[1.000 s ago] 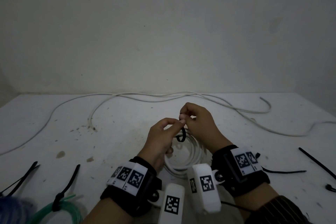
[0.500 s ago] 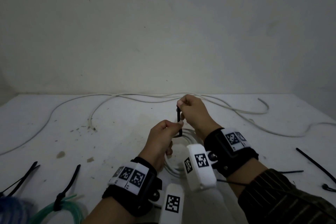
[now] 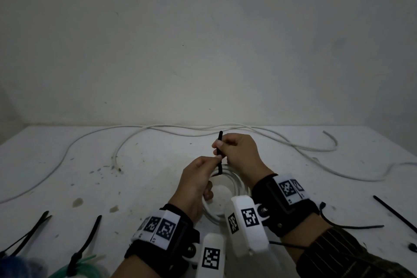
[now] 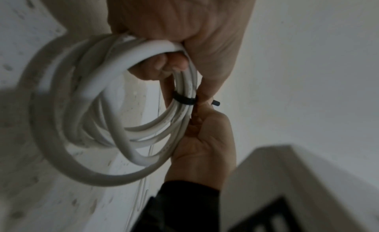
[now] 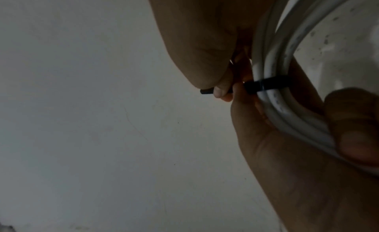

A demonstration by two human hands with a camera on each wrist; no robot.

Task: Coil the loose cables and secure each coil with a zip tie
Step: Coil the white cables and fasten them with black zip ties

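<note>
Left hand [image 3: 198,176] fingers curled pinching, right hand [image 3: 239,153] pinching above

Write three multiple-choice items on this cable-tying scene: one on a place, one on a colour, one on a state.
1. Where does the loose white cable lie?
A. on the table beyond the hands
B. on the floor
C. over the left wrist

2. What colour is the zip tie round the white coil?
A. red
B. black
C. yellow

3. What is the right hand doing?
A. resting flat
B. pinching the tie's tail
C. holding scissors

Answers: 1 A, it snakes across the far tabletop; 2 B, a dark band crosses the strands; 3 B, its fingers clamp the upright strip while the left hand grips the coil.
</note>
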